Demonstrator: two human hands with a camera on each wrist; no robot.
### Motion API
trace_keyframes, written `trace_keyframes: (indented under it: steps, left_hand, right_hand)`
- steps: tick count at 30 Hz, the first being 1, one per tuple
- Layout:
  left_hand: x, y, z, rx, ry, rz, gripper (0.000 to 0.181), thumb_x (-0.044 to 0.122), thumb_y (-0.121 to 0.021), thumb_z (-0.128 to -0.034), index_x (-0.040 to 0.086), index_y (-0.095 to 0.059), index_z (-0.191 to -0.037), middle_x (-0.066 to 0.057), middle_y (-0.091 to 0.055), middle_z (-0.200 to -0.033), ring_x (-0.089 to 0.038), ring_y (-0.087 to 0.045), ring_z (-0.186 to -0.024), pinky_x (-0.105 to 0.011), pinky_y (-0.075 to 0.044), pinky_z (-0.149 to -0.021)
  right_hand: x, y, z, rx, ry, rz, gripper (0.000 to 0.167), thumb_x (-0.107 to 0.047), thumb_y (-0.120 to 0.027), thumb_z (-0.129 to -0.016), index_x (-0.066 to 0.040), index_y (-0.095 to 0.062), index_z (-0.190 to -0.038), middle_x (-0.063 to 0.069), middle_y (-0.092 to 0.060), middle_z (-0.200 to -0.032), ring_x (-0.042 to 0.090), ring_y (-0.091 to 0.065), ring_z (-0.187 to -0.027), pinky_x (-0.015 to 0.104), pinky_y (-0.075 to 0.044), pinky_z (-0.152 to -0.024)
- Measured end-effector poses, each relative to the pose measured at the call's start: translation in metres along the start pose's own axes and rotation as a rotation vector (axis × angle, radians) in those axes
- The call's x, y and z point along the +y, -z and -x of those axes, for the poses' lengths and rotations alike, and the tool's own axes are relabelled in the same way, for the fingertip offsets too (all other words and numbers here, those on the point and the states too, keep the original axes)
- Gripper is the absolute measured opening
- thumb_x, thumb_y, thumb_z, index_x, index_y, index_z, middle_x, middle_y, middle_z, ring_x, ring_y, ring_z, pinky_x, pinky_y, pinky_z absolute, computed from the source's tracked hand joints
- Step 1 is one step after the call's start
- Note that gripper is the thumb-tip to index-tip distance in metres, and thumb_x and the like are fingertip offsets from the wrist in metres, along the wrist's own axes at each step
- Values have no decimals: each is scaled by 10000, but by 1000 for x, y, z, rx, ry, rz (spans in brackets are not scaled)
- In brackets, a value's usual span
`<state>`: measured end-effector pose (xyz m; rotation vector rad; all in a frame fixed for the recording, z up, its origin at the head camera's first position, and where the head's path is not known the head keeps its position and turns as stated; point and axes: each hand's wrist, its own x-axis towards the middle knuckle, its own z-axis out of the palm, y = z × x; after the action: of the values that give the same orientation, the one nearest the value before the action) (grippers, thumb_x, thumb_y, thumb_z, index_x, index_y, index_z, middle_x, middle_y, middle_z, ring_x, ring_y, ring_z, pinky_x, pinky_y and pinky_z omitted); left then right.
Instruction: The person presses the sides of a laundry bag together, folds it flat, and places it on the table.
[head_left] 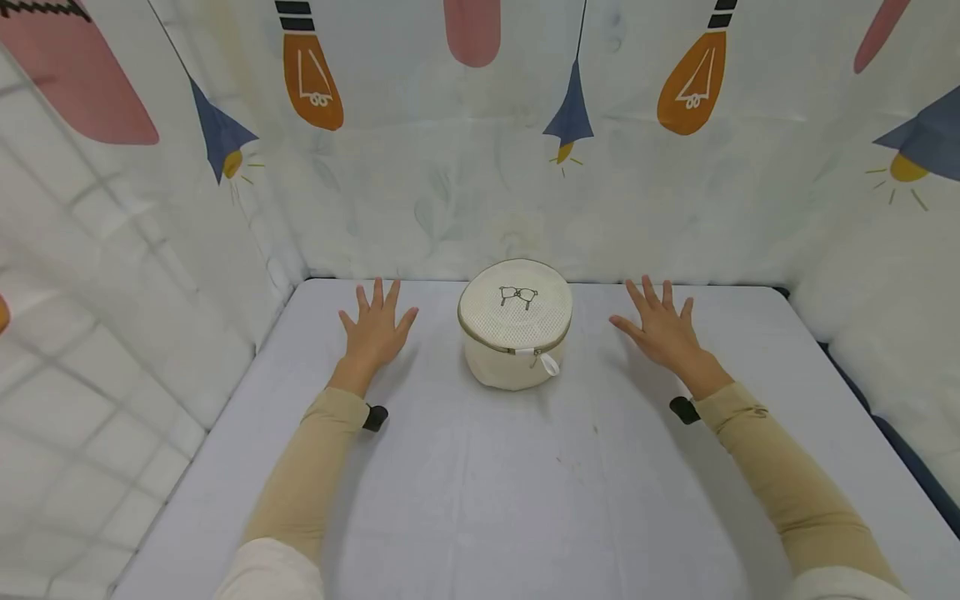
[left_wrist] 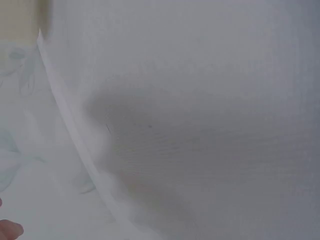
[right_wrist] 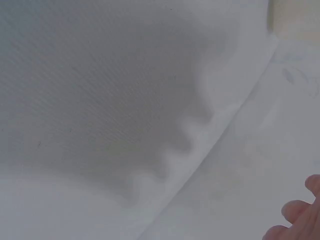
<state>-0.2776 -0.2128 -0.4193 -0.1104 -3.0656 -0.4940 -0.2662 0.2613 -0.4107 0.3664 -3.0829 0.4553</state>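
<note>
Two tan sleeves [head_left: 303, 475] lie forward over the white table [head_left: 525, 500]. Left hand [head_left: 377, 331] and right hand [head_left: 666, 332]: backs upward, fingers spread wide, both holding nothing. Between them, near the table's far edge, stands one round zippered mesh wash bag [head_left: 514, 323], apart from both hands. Gaps are roughly equal; neither hand is clearly nearer. Being round, it shows no long axis; its white loop tab [head_left: 550, 365] faces the person. Beyond hangs a lamp-print fabric backdrop [head_left: 465, 167].

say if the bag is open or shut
Shut, as far as shows: the bag's lid covers its top, with no gap visible along the front.
</note>
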Motion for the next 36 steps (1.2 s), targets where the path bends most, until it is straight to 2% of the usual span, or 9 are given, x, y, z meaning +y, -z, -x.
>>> trace_keyframes:
  steps: [5,15,25,29,36]
  left_hand:
    - [3,2,4,26,-23,42,737,529,-318,-1097,110,-94,-1661,-212,20,-1698,-475,111,-1524,-789,-4,-1107]
    - [11,4,11,55,-67,127,742,543,-328,-1091,117,-118,-1661,-203,-8,-1699,-463,80,-1532,-774,-4,-1120]
    - [23,5,16,57,-109,142,726,517,-360,-1093,120,-139,-1660,-190,-40,-1701,-432,49,-1543,-760,-37,-1133]
    - [26,4,21,69,-135,185,726,512,-367,-1093,107,-151,-1656,-203,-69,-1697,-438,22,-1543,-756,-40,-1135]
    - [31,0,33,88,-159,268,701,455,-403,-1101,83,-176,-1649,-176,-96,-1699,-438,-29,-1545,-747,-66,-1143]
  right_hand:
    - [-6,5,6,12,29,-41,893,-664,-375,-1037,-75,-108,-1653,232,19,-1686,495,156,-1498,756,108,-1104]
    - [-19,11,12,13,77,-58,894,-661,-377,-1038,-67,-110,-1651,208,20,-1689,482,124,-1512,747,63,-1126]
    - [-27,15,18,4,114,-79,877,-628,-391,-1051,-63,-90,-1651,209,2,-1688,476,104,-1517,732,20,-1145]
    - [-34,17,21,11,139,-128,905,-644,-404,-1040,-46,-100,-1647,222,-19,-1687,466,106,-1521,715,24,-1155]
    - [-44,18,24,11,171,-220,867,-538,-493,-1056,-43,-97,-1647,222,-32,-1688,457,93,-1528,679,31,-1174]
